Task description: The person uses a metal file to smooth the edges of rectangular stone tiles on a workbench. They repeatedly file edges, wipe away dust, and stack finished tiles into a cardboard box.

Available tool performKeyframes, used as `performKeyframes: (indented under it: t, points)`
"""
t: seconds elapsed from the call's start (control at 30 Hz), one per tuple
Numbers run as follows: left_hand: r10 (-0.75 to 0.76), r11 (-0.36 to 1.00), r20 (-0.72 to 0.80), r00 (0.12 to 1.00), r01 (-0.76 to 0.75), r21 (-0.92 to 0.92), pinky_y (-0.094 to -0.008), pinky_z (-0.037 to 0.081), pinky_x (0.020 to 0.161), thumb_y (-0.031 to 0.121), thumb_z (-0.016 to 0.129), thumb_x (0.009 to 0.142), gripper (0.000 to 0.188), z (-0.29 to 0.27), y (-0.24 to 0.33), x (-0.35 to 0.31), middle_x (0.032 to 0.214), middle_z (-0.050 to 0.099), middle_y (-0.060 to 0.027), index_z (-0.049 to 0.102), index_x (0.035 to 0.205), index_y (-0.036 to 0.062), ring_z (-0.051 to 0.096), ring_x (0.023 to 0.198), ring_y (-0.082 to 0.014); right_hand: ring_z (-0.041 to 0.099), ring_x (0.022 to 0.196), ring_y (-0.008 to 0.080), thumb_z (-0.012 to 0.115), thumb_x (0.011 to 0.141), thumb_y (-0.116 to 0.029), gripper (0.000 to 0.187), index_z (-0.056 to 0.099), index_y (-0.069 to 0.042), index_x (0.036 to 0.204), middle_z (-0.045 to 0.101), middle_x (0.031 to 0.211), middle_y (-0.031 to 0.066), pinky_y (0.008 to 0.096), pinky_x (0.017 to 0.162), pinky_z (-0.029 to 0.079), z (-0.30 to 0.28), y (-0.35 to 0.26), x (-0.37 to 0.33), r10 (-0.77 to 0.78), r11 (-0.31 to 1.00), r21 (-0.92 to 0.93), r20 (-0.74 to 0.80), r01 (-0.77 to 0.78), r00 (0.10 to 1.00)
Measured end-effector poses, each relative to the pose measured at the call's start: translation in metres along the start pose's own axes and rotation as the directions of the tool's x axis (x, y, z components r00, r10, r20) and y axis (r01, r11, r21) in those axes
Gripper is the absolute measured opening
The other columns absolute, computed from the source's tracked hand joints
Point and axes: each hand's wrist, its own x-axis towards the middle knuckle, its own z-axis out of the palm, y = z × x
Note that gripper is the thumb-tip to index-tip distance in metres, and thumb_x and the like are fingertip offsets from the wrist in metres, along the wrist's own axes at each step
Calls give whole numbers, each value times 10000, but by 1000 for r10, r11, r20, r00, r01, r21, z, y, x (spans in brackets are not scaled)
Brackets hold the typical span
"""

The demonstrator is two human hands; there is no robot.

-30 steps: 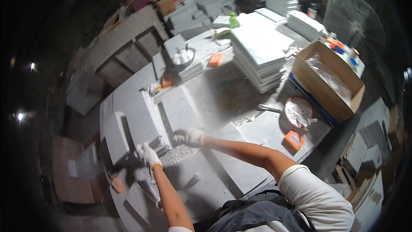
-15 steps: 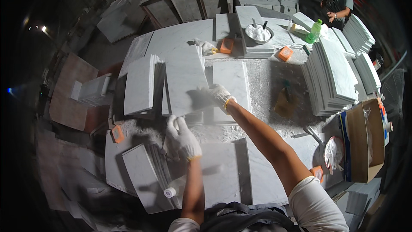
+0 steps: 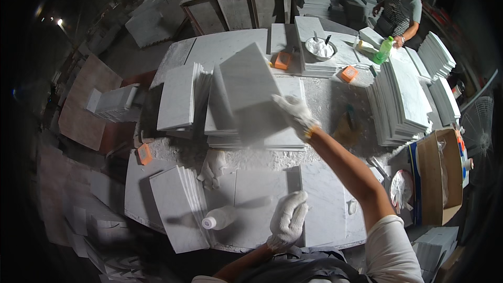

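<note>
My right hand (image 3: 296,114), in a white knit glove, grips the right edge of a white marble tile (image 3: 248,86), tilted up over a stack of similar tiles (image 3: 215,118). Low in front of my body, my gloved left hand (image 3: 289,220) is closed, its fingers curled together; whatever it may hold is hidden. Below it lie flat marble tiles (image 3: 262,188). A loose white glove (image 3: 212,169) rests near the leaning tiles (image 3: 178,209), and a white bottle (image 3: 222,217) lies beside them.
More tile stacks stand at left (image 3: 178,99) and right (image 3: 401,99). A metal bowl of white powder (image 3: 320,49) and orange blocks (image 3: 349,74) sit on the far side. At right are a cardboard box (image 3: 435,173) and a fan (image 3: 479,126). A person (image 3: 401,10) stands at the far right.
My right hand has lifted and tilted a tile off the stack. My left hand has moved back toward my body and right. The other person has reached to the green bottle.
</note>
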Motion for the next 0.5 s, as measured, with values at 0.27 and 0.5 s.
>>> performKeyframes:
  t: [0.27,0.5]
  points:
    - [-69,980,380,922,-9,198,-389,593,807,104,738,904,255,-2,8,-72,1105,718,-130,703,1156,83,703,977,-308,674,834,126,679,1002,-331,325,684,-20,1096,698,938,32,281,741,563,-233,22,-238,0,957,284,-211,61,977]
    - [-59,801,400,915,-196,566,-474,525,981,339,722,885,379,59,-18,-98,1351,615,-56,679,1217,160,607,1207,-304,667,909,124,669,1020,-289,323,679,-26,1206,710,1050,39,276,803,536,-446,12,-312,-418,902,-179,-595,393,686]
